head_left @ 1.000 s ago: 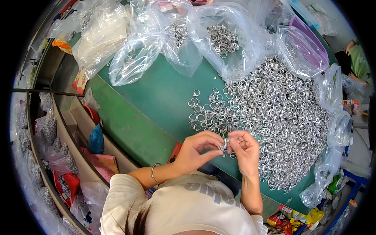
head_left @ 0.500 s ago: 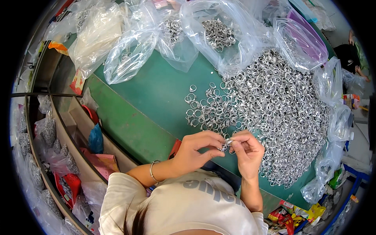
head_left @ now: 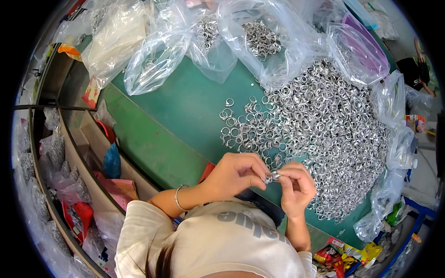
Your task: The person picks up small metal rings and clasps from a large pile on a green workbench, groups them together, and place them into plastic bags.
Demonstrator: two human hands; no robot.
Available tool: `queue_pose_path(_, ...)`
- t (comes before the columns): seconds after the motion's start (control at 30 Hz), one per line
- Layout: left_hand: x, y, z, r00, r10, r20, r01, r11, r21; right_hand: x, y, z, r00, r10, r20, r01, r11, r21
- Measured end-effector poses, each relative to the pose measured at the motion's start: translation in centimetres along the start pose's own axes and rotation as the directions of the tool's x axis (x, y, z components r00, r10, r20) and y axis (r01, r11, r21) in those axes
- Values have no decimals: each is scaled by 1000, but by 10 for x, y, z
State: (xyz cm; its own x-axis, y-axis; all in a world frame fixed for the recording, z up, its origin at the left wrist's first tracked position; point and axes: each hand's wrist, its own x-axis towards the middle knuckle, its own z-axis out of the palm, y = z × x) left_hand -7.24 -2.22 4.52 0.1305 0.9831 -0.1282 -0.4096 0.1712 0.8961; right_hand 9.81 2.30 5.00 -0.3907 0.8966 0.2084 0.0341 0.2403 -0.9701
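Observation:
Both my hands meet at the near edge of a big spread of loose silver rings (head_left: pixel 343 143) on the green table. My left hand (head_left: pixel 238 173), with a bangle on its wrist, is closed in a pinch on a few silver rings (head_left: pixel 269 178). From the other side, my right hand (head_left: pixel 297 187) pinches a silver ring (head_left: pixel 276 176) between thumb and forefinger, up against those in the left. The fingertips partly cover these rings, so their exact number and shape cannot be made out. A looser scatter of rings (head_left: pixel 252 127) lies just beyond my hands.
Clear plastic bags (head_left: pixel 157 60) line the table's far side; one holds a heap of rings (head_left: pixel 262 39). A purple sheet (head_left: pixel 366 51) lies at far right. Left of the table (head_left: pixel 157 111) are compartments (head_left: pixel 83 153) with bagged pieces. Colourful packets (head_left: pixel 343 255) sit at lower right.
My hands have shifted slightly to the right and nearer my body, still pinching the rings together. The right fingers have closed more over the ring; the spread of rings looks the same.

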Motion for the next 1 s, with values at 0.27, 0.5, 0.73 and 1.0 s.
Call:
queue_pose_path(0.27, 0, -1, 3, 951, 292, 101, -308, 872, 381, -8, 18, -6, 975, 195, 110, -224, 846, 483)
queue_pose_path(0.5, -1, -6, 10, 909, 381, 168, -415, 791, 449, -12, 18, 1, 971, 236, 47, -229, 848, 477)
queue_pose_path(0.73, 3, -16, 12, 941, 337, 42, -333, 894, 299, -18, 4, 5, 943, 321, -88, -250, 857, 450)
queue_pose_path(1.0, 15, -24, -3, 985, -154, 77, 171, 914, -368, -12, -7, 9, 881, 462, -106, -400, 844, 358)
